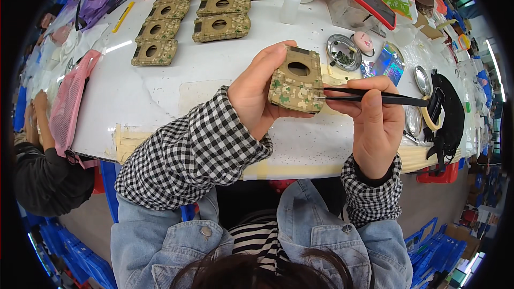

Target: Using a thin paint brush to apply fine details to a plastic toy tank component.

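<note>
Over the table edge: left hand (251,96) holds one camo shell (297,81) upright, fingers wrapped round its left side and thumb along the top.
Right hand: right hand (375,120) pinches black tweezers (375,96), tips pressed together at the shell's right edge; what they nip is too small to tell.
Progress: seven more shells (187,18) lie in two rows at the far left of the table (225,69); by my reading these are set aside, and the held one is mid-step. Whether any remain unworked cannot be told.
Round tin: open metal tin (343,52) beyond the hands holds small dark parts.
Second tin: another tin (423,79) near the right rim, contents not visible.
Clear box: clear box (356,8) with red-edged lid behind, contents unclear.
Bottle: white bottle (290,5) stands near the rows.
</note>
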The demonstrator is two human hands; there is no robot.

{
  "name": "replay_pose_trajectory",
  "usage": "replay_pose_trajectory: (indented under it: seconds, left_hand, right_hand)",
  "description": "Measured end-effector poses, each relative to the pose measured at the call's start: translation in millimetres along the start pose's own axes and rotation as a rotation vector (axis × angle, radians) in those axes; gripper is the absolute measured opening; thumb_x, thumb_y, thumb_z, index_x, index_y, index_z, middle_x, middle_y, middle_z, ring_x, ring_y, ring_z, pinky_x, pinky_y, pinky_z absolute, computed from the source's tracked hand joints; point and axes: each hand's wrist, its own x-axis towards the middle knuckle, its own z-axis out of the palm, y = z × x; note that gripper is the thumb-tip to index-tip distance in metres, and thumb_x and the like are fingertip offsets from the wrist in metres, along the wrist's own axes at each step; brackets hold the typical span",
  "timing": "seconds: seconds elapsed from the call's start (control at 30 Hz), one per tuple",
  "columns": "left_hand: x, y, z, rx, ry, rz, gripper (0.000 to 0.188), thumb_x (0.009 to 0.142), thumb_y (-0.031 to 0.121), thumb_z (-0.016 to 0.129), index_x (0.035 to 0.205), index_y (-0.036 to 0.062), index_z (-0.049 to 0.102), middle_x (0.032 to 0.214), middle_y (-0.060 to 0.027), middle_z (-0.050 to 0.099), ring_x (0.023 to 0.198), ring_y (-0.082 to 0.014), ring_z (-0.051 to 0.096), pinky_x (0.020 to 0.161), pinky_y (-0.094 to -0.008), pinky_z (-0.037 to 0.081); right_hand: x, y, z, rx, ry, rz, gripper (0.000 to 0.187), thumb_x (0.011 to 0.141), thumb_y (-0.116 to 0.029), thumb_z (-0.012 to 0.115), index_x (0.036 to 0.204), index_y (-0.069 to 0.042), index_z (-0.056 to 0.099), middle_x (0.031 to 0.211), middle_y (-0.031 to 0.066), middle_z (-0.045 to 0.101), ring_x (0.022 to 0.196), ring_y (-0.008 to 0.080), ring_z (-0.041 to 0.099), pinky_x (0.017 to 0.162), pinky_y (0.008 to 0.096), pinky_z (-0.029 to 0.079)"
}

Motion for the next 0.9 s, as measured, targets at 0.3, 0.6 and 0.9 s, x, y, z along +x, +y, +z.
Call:
replay_pose_trajectory:
  seconds: [0.3,0.6,0.9]
  left_hand:
    - [0.0,-0.2,-1.1,-0.003,-0.006,-0.001,0.044,0.097,0.039,0.035,0.131,0.0111,0.037,0.125,-0.0132,0.052,0.104,-0.024,0.058,0.081,-0.0381,0.053]
    - [-0.6,0.6,-0.5,-0.004,-0.005,-0.011,0.044,0.097,0.039,0.035,0.131,0.0117,0.037,0.122,-0.0129,0.054,0.099,-0.0237,0.06,0.077,-0.0374,0.054]
    - [0.3,0.1,0.4,-0.003,0.006,-0.015,0.044,0.096,0.041,0.036,0.13,0.0125,0.039,0.12,-0.0123,0.055,0.094,-0.023,0.061,0.073,-0.035,0.055]
  right_hand:
    - [0.0,-0.2,-0.4,0.002,-0.001,0.003,0.022,0.096,-0.015,0.047,0.1,0.006,0.052,0.098,0.0167,0.062,0.092,0.0227,0.065,0.082,0.0318,0.055]
    - [-4.3,4.2,-1.5,-0.155,0.02,-0.315,0.016,0.093,-0.01,0.052,0.099,0.004,0.053,0.098,0.0162,0.06,0.091,0.0237,0.063,0.083,0.0337,0.052]
    - [-5.8,0.8,-2.9,-0.336,-0.098,-0.371,0.015,0.088,-0.005,0.06,0.099,0.005,0.059,0.098,0.0172,0.062,0.094,0.0252,0.062,0.083,0.0327,0.047]
